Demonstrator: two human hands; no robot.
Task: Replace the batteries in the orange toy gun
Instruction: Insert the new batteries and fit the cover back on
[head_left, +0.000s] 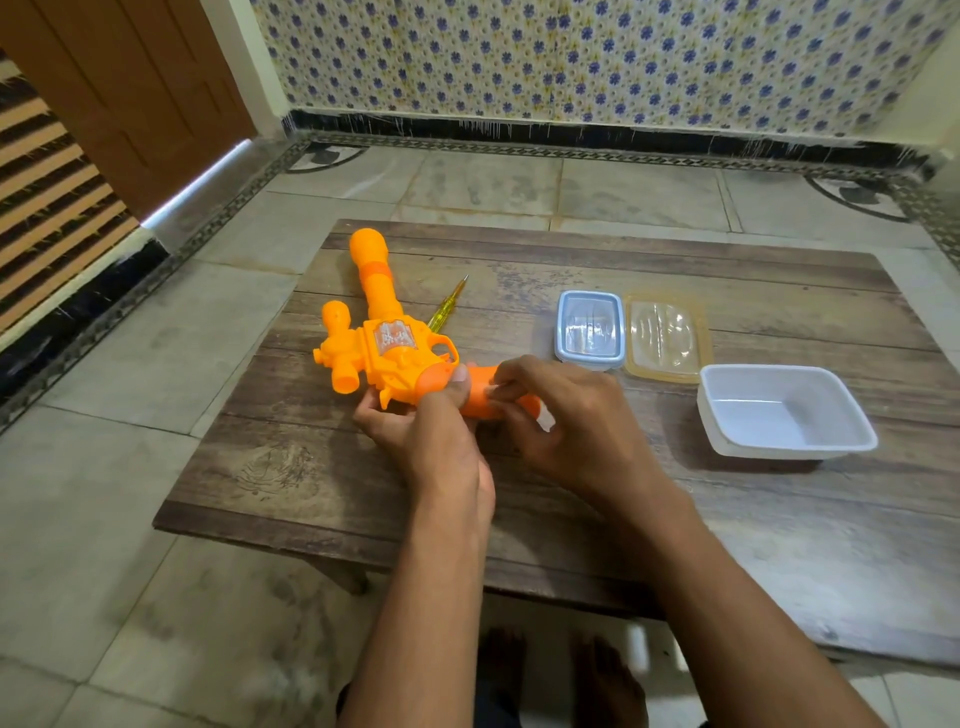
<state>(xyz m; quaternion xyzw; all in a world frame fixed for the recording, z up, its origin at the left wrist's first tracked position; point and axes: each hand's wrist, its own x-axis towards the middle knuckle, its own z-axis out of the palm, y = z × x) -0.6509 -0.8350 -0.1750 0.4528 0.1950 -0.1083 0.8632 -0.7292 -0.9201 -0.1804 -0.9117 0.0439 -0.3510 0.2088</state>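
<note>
— Toy gun (387, 343): one, orange, lying on the single wooden table (727, 519)?
— Yes; left hand (431, 441) grips its body, right hand (566, 421) pinches the grip. Three containers: white tub (784, 410), blue-rimmed box (589, 328), yellowish box (667, 336). One screwdriver (448, 306).

A low wooden desk (519, 467) with a dark, worn plank top stands on a floor (104, 493) of large pale grey tiles, scuffed and stained. Beyond the desk a patterned dark border strip (519, 148) runs along the floor's edge, under a black skirting. Above that the wall (571, 57) is covered in white tiles with small blue flowers. To the left of the desk is a brown wooden door (130, 88); bright light shows along its bottom edge.
</note>
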